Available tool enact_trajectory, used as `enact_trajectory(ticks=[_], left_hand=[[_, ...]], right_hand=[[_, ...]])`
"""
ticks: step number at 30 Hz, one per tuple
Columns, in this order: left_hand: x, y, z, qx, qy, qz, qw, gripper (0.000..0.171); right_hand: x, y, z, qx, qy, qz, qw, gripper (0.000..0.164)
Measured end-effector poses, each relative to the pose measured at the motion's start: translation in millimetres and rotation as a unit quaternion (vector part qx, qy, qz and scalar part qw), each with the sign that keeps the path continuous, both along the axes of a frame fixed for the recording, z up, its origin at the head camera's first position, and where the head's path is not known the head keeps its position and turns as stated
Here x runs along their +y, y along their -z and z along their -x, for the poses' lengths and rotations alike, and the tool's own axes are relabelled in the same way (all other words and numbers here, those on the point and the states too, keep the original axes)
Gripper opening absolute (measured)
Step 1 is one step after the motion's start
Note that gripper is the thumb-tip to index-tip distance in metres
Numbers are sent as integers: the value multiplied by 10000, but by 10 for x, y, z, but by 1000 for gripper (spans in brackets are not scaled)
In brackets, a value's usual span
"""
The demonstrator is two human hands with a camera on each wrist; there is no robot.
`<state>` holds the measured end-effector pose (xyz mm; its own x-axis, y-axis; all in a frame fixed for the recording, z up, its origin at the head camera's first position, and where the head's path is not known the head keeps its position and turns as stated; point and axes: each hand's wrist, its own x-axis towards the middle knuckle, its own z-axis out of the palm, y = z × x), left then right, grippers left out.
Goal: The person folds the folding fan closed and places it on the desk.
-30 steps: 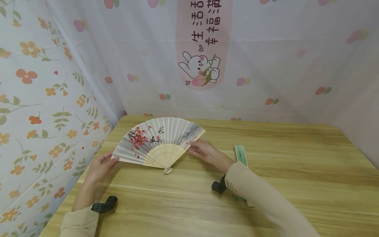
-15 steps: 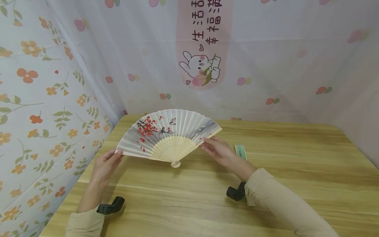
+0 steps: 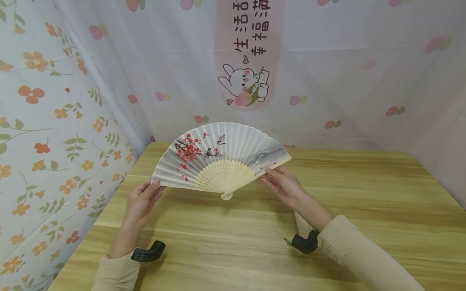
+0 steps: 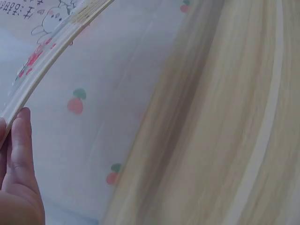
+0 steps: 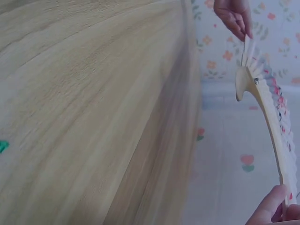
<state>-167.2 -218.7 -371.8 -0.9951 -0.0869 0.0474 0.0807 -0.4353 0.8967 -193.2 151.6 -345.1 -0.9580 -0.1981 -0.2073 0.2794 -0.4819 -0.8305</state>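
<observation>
A spread folding fan (image 3: 251, 141) with a pale pleated leaf, red blossoms and small birds is held above the table, its pivot end pointing down. My left hand (image 3: 140, 204) pinches its left edge between thumb and fingers. On the other side, my right hand (image 3: 285, 188) pinches the right outer stick. The right wrist view shows the fan (image 5: 269, 117) nearly edge-on, with the left hand (image 5: 234, 16) at the far end and the right hand (image 5: 274, 208) close by. The left wrist view catches the left fingers (image 4: 21, 150) against the fan's edge.
A narrow slatted object, seemingly a folded fan (image 3: 303, 225), lies on the wooden table (image 3: 218, 250) beneath my right forearm, which hides most of it. A green tassel (image 3: 287, 241) shows beside it. Printed curtains (image 3: 174, 81) hang behind and at the left.
Both hands have lifted the spread fan up and moved it rightward, opening it a little wider. The right forearm now covers more of the narrow object on the table.
</observation>
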Motion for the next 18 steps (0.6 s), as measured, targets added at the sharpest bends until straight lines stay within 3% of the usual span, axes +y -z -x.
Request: enact_trajectory(ticks=[8,18], left_hand=[[158,-57,41,99,-183,-514,9985,8],[342,-170,71,-82,-218,-680,9974,19]], right_hand=[[136,-50,-56,275,180,-109,9994,8],[324,-79,-151,509,252,-112,9983,11]])
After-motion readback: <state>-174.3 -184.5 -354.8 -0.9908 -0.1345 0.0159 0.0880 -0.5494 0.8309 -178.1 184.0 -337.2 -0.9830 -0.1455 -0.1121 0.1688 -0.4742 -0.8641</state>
